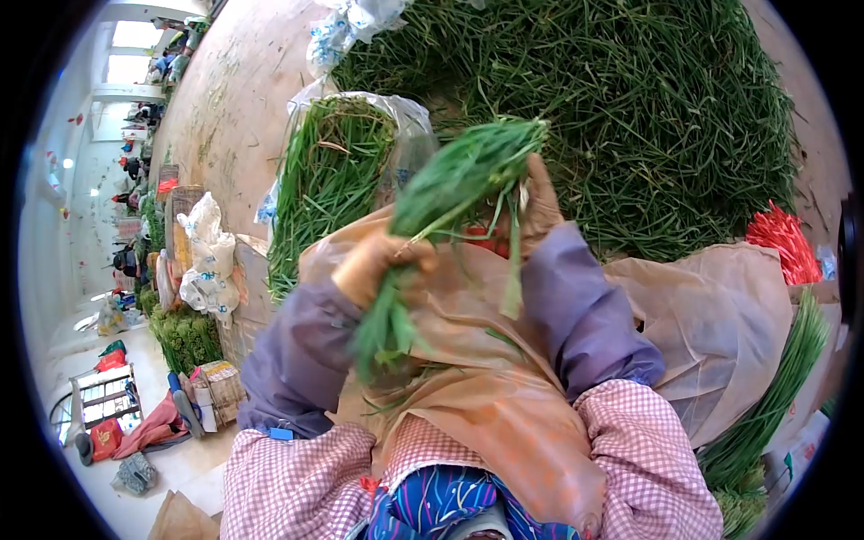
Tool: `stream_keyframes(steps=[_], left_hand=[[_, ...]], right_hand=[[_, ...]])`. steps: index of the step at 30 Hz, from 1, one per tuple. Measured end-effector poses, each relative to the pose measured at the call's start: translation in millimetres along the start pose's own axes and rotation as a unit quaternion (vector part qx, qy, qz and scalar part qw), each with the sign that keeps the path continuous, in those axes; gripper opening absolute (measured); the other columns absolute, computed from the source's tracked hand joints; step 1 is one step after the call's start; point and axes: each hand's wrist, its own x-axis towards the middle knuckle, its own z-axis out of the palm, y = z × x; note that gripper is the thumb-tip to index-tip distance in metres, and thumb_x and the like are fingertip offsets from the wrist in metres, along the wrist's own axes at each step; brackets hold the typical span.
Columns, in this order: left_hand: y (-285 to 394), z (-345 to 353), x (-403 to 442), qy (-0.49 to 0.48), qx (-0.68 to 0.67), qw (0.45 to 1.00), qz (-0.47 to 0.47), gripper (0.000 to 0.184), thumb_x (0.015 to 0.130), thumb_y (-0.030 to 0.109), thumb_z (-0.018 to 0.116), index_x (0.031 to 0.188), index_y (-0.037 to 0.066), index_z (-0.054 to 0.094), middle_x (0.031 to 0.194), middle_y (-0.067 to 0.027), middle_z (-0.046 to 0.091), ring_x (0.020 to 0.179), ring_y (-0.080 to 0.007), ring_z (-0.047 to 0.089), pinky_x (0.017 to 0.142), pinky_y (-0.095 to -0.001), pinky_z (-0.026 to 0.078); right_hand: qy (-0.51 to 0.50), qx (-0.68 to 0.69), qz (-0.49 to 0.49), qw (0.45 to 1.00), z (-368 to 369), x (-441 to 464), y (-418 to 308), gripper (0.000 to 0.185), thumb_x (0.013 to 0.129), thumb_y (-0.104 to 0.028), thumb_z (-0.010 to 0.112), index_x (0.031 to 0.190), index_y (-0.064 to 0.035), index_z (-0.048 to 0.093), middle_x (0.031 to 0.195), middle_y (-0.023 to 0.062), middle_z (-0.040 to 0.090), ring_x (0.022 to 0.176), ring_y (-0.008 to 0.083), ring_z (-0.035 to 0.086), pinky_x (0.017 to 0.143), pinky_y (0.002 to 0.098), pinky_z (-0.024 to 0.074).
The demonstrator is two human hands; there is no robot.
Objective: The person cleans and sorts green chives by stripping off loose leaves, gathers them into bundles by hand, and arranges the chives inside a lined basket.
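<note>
My left hand point(382, 270) is closed round a loose bunch of long green leafy stalks point(459, 175) above my brownish translucent plastic apron point(504, 405); my right hand point(541, 202) is beside the bunch's far end, fingers mostly hidden, so I can't tell its grip

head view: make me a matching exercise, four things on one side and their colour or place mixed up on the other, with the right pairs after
Things
1. bunch of greens
2. large heap of greens
3. lower sleeves
4. bundle of thin strips

Colour or place
A. purple
B. gripped in the left hand
C. bright red
D. across the upper right of the view

Pairs: 1-B, 2-D, 3-A, 4-C
</note>
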Motion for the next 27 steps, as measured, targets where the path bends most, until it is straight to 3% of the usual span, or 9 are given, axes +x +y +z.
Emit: stream_keyframes(steps=[2,5,8,10,12,16,18,20,27], left_hand=[[31.5,-7.9,-5.9,-0.139,-0.013,0.989,0.050,0.017,0.085,0.010,0.062,0.101,0.006,0.057,0.067,0.0002,0.050,0.048,-0.0111,0.048,0.043,-0.0199,0.038],[34.4,29.5,7.8,0.131,0.226,0.939,0.224,0.023,0.084,0.017,0.067,0.100,0.005,0.054,0.065,0.0006,0.050,0.043,-0.0087,0.044,0.039,-0.0210,0.035],[81.6,20.4,3.5,0.007,0.146,0.953,0.265,0.028,0.083,0.020,0.067,0.103,0.006,0.053,0.062,0.0021,0.049,0.043,-0.0102,0.045,0.037,-0.0207,0.037],[66.5,46.6,0.5,0.157,0.291,0.868,0.369,0.028,0.084,0.015,0.065,0.107,0.004,0.054,0.073,-0.0007,0.055,0.055,-0.0099,0.051,0.044,-0.0229,0.043],[59.3,21.2,8.8,0.152,0.423,0.830,0.330,0.045,0.083,0.007,0.066,0.123,-0.001,0.048,0.103,-0.0077,0.063,0.089,-0.0141,0.060,0.077,-0.0274,0.050],[23.6,-22.2,-17.9,0.201,0.515,0.736,0.391,0.069,0.082,0.016,0.068,0.139,-0.002,0.033,0.118,-0.0218,0.059,0.109,-0.0298,0.059,0.094,-0.0335,0.045],[-2.3,-53.7,-35.4,0.218,0.543,0.708,0.395,0.077,0.078,0.002,0.068,0.143,-0.002,0.027,0.128,-0.0134,0.054,0.115,-0.0175,0.052,0.099,-0.0289,0.040],[-9.0,-60.1,-69.6,0.160,0.431,0.817,0.348,0.085,0.076,0.000,0.071,0.146,0.000,0.022,0.131,-0.0128,0.052,0.117,-0.0167,0.050,0.100,-0.0299,0.039],[-54.0,-130.2,-125.9,0.106,0.385,0.900,0.173,0.059,0.080,0.005,0.070,0.132,-0.001,0.043,0.123,-0.0096,0.059,0.110,-0.0161,0.054,0.094,-0.0284,0.043]], right_hand=[[-0.061,-0.014,0.000,0.998,-38.6,3.9,7.7,0.062,0.087,-0.055,0.056,0.128,-0.0083,0.048,0.124,0.0111,0.055,0.106,0.0268,0.057,0.087,0.0483,0.0494],[0.005,-0.086,0.109,0.990,-83.9,10.8,40.4,0.064,0.086,-0.052,0.060,0.133,-0.0112,0.043,0.124,0.0098,0.055,0.110,0.0256,0.054,0.092,0.0482,0.0457],[-0.055,-0.121,0.189,0.973,-35.0,1.2,77.1,0.066,0.085,-0.046,0.065,0.136,-0.0138,0.039,0.124,0.0083,0.054,0.112,0.0242,0.053,0.096,0.0459,0.0422],[-0.143,-0.114,0.162,0.970,10.5,3.7,81.9,0.068,0.083,-0.049,0.066,0.135,-0.0142,0.040,0.124,0.0073,0.053,0.112,0.0240,0.052,0.095,0.0449,0.0423],[-0.191,-0.082,0.135,0.969,58.6,-4.0,82.1,0.070,0.081,-0.052,0.068,0.133,-0.0141,0.042,0.124,0.0070,0.053,0.113,0.0243,0.051,0.095,0.0446,0.0420],[-0.168,0.076,0.057,0.981,77.7,9.2,100.5,0.072,0.076,-0.059,0.067,0.126,-0.0096,0.050,0.120,0.0096,0.057,0.114,0.0278,0.051,0.100,0.0481,0.0404],[-0.197,0.189,0.058,0.960,95.2,23.7,91.0,0.071,0.076,-0.061,0.065,0.124,-0.0089,0.052,0.119,0.0109,0.059,0.113,0.0292,0.053,0.102,0.0492,0.0399],[-0.089,0.235,0.046,0.967,87.4,32.9,87.3,0.063,0.078,-0.054,0.068,0.117,-0.0047,0.056,0.111,0.0130,0.063,0.102,0.0317,0.059,0.096,0.0507,0.0450],[0.059,0.067,-0.097,0.991,31.8,84.3,72.4,0.027,0.094,-0.022,0.057,0.111,-0.0019,0.054,0.085,0.0100,0.062,0.081,0.0255,0.062,0.075,0.0430,0.0540]])
